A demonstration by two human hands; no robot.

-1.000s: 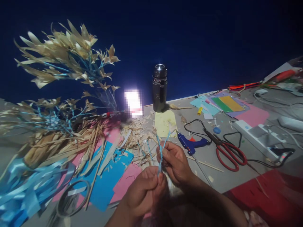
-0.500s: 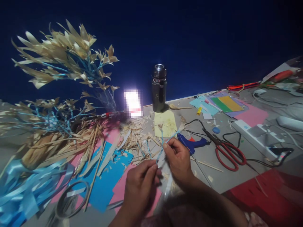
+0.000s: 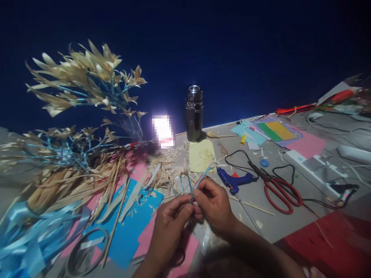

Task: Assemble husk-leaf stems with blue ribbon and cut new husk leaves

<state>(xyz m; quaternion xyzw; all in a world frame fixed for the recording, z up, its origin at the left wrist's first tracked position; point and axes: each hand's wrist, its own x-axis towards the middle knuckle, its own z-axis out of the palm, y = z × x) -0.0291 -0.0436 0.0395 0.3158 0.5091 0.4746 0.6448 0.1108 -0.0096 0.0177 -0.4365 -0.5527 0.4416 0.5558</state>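
Fig.: far left, blue ribbon strips (image 3: pixel 26 239) and dried-leaf branches (image 3: pixel 87 81) on the table (image 3: pixel 272 224). Centre: left hand (image 3: pixel 171 224) and right hand (image 3: pixel 214 204) have closed together vs. 0.5 s ago; fingers of both pinch the blue-wrapped twig (image 3: pixel 197 183) low over the pink paper (image 3: pixel 185 247), its forked tips now nearer the hands, i.e. twisting seems ongoing. Right: glue gun (image 3: pixel 234 180), red scissors (image 3: pixel 278 191), power strip (image 3: pixel 315 166).
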